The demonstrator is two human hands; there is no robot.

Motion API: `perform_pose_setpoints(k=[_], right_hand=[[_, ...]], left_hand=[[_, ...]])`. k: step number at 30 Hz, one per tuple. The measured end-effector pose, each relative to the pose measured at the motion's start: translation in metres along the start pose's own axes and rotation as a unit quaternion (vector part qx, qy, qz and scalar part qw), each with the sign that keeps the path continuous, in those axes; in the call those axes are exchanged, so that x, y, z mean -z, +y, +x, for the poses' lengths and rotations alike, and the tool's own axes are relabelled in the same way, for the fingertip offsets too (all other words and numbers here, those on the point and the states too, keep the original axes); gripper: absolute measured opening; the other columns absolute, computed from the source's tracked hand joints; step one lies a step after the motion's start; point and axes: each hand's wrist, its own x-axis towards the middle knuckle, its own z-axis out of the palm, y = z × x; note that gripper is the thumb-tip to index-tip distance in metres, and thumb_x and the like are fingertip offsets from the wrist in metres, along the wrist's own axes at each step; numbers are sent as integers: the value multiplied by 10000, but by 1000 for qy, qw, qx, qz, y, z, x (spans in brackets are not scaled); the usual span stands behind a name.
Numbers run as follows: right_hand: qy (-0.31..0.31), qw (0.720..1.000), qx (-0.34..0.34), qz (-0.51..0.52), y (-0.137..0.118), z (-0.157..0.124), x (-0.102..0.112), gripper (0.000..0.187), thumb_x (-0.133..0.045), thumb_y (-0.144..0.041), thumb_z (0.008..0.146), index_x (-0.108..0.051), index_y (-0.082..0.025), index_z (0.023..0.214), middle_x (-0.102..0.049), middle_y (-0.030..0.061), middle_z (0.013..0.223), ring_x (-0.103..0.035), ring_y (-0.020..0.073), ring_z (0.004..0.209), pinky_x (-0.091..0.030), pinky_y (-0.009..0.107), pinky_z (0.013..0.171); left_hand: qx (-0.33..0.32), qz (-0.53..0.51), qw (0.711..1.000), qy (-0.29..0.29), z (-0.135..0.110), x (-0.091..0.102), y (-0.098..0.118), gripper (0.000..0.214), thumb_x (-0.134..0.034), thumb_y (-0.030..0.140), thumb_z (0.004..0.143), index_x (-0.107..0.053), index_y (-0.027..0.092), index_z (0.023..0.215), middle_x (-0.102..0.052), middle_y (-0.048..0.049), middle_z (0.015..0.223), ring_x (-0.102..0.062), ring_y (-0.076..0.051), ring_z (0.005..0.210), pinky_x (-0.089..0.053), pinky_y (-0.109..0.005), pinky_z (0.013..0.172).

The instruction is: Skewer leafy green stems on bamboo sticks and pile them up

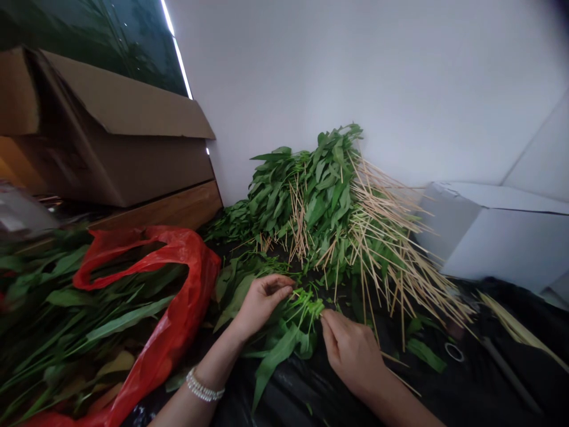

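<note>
Between my hands is a skewer of green leaves (306,305), their stems bunched in a row and the blades hanging down over black plastic. My right hand (353,353) is closed round the near end of this skewer, and a thin pale stick shows past the heel of the hand. At the far end my left hand (262,302), with a beaded bracelet at the wrist, has thumb and fingers pinched together. What lies in that pinch is too small to make out. Loose leaves (235,296) lie just beyond my left hand.
Behind, a large heap of leaf skewers (324,184) leans against the white wall, sticks pointing right. A red plastic bag (195,284) full of long leaves stands left. A cardboard box (146,160) is back left, a white box (502,237) right. A roll of tape (454,352) lies right.
</note>
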Motion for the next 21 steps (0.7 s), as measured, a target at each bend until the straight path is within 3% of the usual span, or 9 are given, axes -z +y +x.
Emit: perform_pose_setpoints(k=[8, 21], right_hand=[[9, 1000, -12, -19, 0, 1, -1, 240, -318, -196, 941, -537, -206, 842, -609, -13, 700, -584, 120, 590, -291, 257, 557], [15, 1000, -15, -17, 0, 1, 0, 248, -307, -200, 946, -530, -208, 836, -604, -19, 696, -586, 122, 593, -284, 259, 561]], left_hand=[[5, -20, 997, -74, -2, -1, -8, 369, -763, 261, 660, -670, 153, 1001, -711, -66, 882, -648, -173, 804, -503, -299, 790], [38, -42, 998, -1, 2, 2, -7, 299, -748, 313, 682, -690, 128, 910, -731, -54, 776, -667, -166, 734, -502, -267, 744]])
